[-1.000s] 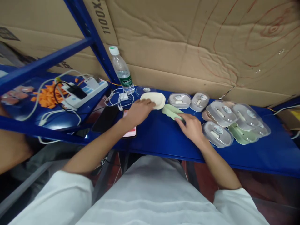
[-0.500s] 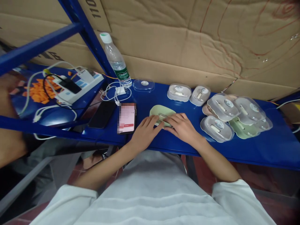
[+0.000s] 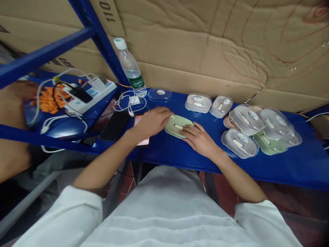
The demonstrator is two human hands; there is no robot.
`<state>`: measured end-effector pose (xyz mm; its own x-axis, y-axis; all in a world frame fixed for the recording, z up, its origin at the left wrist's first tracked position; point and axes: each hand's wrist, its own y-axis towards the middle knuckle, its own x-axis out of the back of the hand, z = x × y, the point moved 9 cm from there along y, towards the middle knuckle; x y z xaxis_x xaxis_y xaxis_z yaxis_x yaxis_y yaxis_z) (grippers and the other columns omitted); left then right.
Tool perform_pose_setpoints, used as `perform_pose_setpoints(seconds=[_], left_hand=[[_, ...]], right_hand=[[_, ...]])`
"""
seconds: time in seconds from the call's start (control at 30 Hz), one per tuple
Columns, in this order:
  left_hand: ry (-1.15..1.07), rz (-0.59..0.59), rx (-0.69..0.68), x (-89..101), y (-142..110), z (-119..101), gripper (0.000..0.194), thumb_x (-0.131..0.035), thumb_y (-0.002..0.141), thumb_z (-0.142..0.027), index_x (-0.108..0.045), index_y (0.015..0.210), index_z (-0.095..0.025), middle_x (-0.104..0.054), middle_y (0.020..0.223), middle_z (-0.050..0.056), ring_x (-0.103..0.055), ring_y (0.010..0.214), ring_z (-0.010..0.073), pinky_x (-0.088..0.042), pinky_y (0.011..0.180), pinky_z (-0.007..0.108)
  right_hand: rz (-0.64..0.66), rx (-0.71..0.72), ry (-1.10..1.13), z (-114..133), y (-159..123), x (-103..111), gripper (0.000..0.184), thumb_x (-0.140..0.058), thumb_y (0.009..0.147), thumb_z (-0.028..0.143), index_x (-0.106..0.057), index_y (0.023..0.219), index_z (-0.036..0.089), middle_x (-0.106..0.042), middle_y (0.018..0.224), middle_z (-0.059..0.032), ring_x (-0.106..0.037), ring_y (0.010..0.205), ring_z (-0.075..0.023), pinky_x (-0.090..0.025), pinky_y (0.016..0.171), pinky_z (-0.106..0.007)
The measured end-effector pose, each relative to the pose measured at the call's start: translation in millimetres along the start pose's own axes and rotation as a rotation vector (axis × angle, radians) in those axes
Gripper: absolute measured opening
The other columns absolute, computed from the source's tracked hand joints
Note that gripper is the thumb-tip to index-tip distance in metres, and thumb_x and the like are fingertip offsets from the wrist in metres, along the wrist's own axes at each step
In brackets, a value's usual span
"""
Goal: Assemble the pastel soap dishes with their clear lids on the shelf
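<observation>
A light green soap dish [image 3: 170, 127] without a lid lies on the blue table, a small cream bar [image 3: 178, 126] at its centre. My right hand [image 3: 199, 138] grips its right end, with fingers over the rim near the bar. My left hand [image 3: 155, 120], slightly blurred, hovers at the dish's left end, fingers loosely stretched and nothing seen in them. Partly beneath that hand is a lit phone [image 3: 144, 141]. A clear lid [image 3: 159, 95] with a round sticker lies behind, near the cardboard.
Lidded dishes stand at right: a grey one [image 3: 197, 103], a smaller one [image 3: 221, 107] and a stacked group [image 3: 248, 120]. At left are a water bottle [image 3: 132, 73], a dark phone [image 3: 114, 126], a power strip [image 3: 99, 94], orange pieces [image 3: 48, 99] and another person's arm [image 3: 12, 137].
My left hand has lifted off the green dish and moved left and up, now covering part of the lit phone. My right hand stays on the dish. The view has shifted slightly.
</observation>
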<state>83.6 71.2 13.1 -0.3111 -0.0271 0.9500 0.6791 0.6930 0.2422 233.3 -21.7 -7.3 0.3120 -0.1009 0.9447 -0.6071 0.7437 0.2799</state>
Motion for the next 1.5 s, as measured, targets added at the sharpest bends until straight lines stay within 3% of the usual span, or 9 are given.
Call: perform_pose_setpoints(seconds=[0.13,0.3,0.47,0.63,0.8,0.9,1.07,1.2,1.5], left_hand=[[0.121,0.131,0.208,-6.3,52,81,0.063,-0.06,0.098,-0.018,-0.048,0.16,-0.011,-0.046,0.167,0.023,-0.045,0.155,0.0388,-0.039,0.125,0.054],[0.126,0.189,0.225,-24.7,76,104,0.067,-0.07,0.095,-0.033,-0.052,0.157,-0.017,-0.052,0.157,0.023,-0.05,0.147,0.0431,-0.037,0.122,0.061],[-0.15,0.232,0.15,-29.6,70,83,0.069,-0.08,0.086,-0.041,-0.058,0.149,-0.024,-0.056,0.157,0.013,-0.051,0.147,0.035,-0.043,0.122,0.051],[-0.425,0.099,-0.088,5.2,51,23,0.057,-0.074,0.093,-0.049,-0.062,0.141,-0.023,-0.066,0.149,0.01,-0.06,0.14,0.0287,-0.044,0.121,0.044],[-0.399,0.27,-0.268,-11.8,26,-26,0.068,-0.077,0.091,-0.036,-0.054,0.154,-0.025,-0.05,0.169,0.012,-0.046,0.158,0.0304,-0.04,0.128,0.046],[-0.323,0.277,-0.245,-27.0,19,-27,0.074,-0.072,0.096,-0.035,-0.043,0.164,-0.025,-0.037,0.177,0.014,-0.031,0.167,0.032,-0.033,0.133,0.051],[-0.189,0.149,-0.211,-39.2,7,-27,0.076,-0.059,0.106,-0.054,-0.034,0.169,-0.02,-0.024,0.181,0.019,-0.016,0.17,0.0378,-0.025,0.135,0.061],[-0.14,0.137,-0.205,-44.4,5,-23,0.076,-0.051,0.109,-0.057,-0.029,0.172,-0.022,-0.02,0.182,0.018,-0.016,0.17,0.0391,-0.026,0.133,0.063],[-0.16,0.192,-0.265,-41.9,30,-15,0.077,-0.061,0.104,-0.056,-0.034,0.17,-0.027,-0.031,0.178,0.017,-0.028,0.165,0.0394,-0.031,0.13,0.063]], right_hand=[[0.018,-0.04,0.018,-9,-2,-2,0.036,-0.054,0.112,0.025,-0.069,0.144,0.023,-0.071,0.147,-0.0098,-0.058,0.147,-0.0296,-0.033,0.13,-0.062],[0.017,-0.073,0.091,-23,-4,-5,0.037,-0.053,0.111,0.027,-0.07,0.144,0.026,-0.063,0.157,-0.013,-0.054,0.151,-0.0301,-0.04,0.127,-0.061],[-0.031,-0.091,0.118,-25,-4,1,0.043,-0.053,0.11,0.028,-0.062,0.152,0.024,-0.049,0.166,-0.0176,-0.041,0.16,-0.0336,-0.04,0.127,-0.062],[-0.143,-0.186,0.089,-33,-6,15,0.089,-0.07,0.103,0.036,-0.022,0.175,0.02,-0.02,0.18,-0.0237,-0.021,0.168,-0.0396,-0.033,0.131,-0.065],[-0.054,-0.148,0.118,-36,-3,6,0.092,-0.065,0.106,0.035,-0.007,0.177,0.031,-0.02,0.182,-0.0146,-0.019,0.169,-0.0359,-0.027,0.133,-0.066],[-0.018,-0.129,0.167,-37,-2,-3,0.085,-0.059,0.109,0.034,-0.008,0.178,0.031,-0.027,0.18,-0.0137,-0.022,0.169,-0.0327,-0.029,0.134,-0.063],[-0.046,-0.147,0.157,-37,0,-15,0.081,-0.053,0.111,0.028,-0.007,0.178,0.029,-0.019,0.183,-0.0127,-0.012,0.17,-0.0303,-0.027,0.136,-0.06],[-0.07,-0.203,0.132,-38,3,-20,0.077,-0.046,0.112,0.023,-0.006,0.178,0.028,-0.021,0.182,-0.0117,-0.011,0.171,-0.0287,-0.027,0.137,-0.058],[-0.097,-0.244,0.179,-54,0,-21,0.082,-0.054,0.111,0.037,-0.007,0.178,0.025,-0.022,0.182,-0.0155,-0.02,0.169,-0.0318,-0.027,0.137,-0.059]])
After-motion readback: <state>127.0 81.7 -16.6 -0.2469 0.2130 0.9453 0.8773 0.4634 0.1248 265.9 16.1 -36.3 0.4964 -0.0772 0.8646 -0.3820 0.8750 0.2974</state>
